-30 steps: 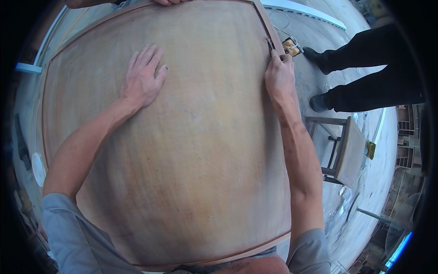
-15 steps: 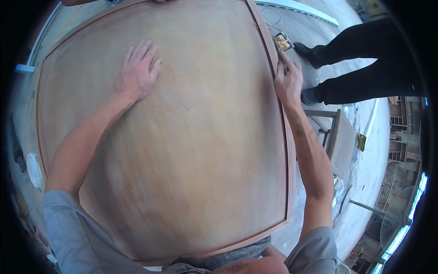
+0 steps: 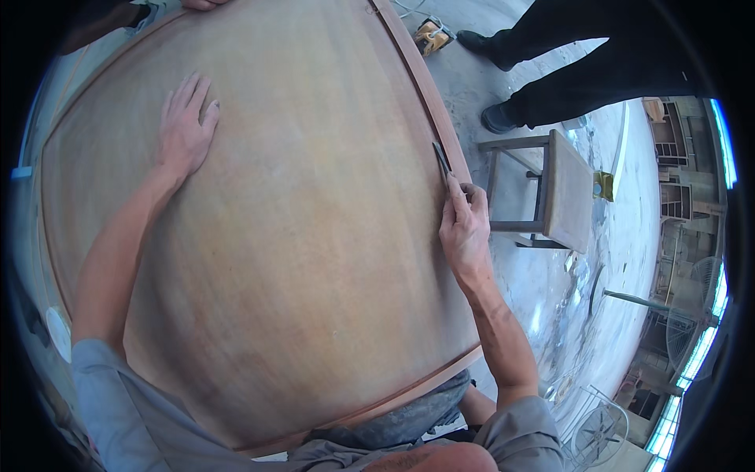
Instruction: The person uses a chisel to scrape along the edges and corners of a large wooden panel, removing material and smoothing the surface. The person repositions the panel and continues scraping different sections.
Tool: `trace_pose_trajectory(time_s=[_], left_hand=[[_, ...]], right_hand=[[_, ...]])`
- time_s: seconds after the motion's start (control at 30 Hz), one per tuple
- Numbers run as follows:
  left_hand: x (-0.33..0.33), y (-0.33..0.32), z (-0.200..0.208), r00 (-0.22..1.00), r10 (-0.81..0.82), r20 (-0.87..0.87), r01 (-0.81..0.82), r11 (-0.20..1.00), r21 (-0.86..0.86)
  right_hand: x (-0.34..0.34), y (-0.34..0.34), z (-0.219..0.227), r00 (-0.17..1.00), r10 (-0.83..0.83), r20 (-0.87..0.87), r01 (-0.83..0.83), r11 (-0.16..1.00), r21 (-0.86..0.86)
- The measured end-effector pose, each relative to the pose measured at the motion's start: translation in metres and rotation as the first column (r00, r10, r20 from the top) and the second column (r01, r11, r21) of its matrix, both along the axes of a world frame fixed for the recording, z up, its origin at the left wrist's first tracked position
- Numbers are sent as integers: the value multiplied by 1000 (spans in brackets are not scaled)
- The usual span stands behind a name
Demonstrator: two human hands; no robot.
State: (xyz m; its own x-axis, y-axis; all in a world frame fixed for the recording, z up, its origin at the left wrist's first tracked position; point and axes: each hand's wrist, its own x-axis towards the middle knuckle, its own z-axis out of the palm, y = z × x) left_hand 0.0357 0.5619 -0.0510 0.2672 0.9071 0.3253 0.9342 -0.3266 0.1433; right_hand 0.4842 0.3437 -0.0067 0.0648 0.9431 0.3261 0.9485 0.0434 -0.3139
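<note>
We note a broad tan-brown wooden panel with a raised reddish-wood rim, far end cut off. Left hand flat on the panel's left half, fingers lightly spread, gripping nothing. Right hand, at the panel's right side, pinches a slim dark tool beside the rim; its rear end is hidden in the grip, exact kind we cannot tell. Another person's hand at the panel's far edge, cropped.

The head camera looks steeply down from above the near edge of the wooden panel, facing its far side, close enough that the panel fills the middle; the wide fisheye also takes in floor at right and bows straight edges.
</note>
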Motion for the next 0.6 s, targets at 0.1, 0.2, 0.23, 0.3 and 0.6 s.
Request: trace_pose_trajectory(time_s=[0.1, 0.2, 0.23, 0.3, 0.6], left_hand=[[-1, -1, 0, 1000, 1, -8, -1, 1000, -18], [-1, -2, 1, 1000, 2, -17, -2, 1000, -22], [-1, -1, 2, 1000, 2, -19, -2, 1000, -20], [1, -1, 2, 1000, 3, -14, -3, 1000, -22], [-1, -2, 4, 999, 12, -51, -13, 1000, -21]], right_hand=[[-2, -3, -2, 1000, -16, -15, 15, 1000, -22], [-5, 6, 2, 1000, 6, 10, -6, 1000, -10], [-8, 12, 5, 1000, 2, -15, -2, 1000, -13], [-10, 25, 4, 1000, 2, -15, -2, 1000, -5], [-4, -6, 3, 999, -24, -23, 23, 999, -46]])
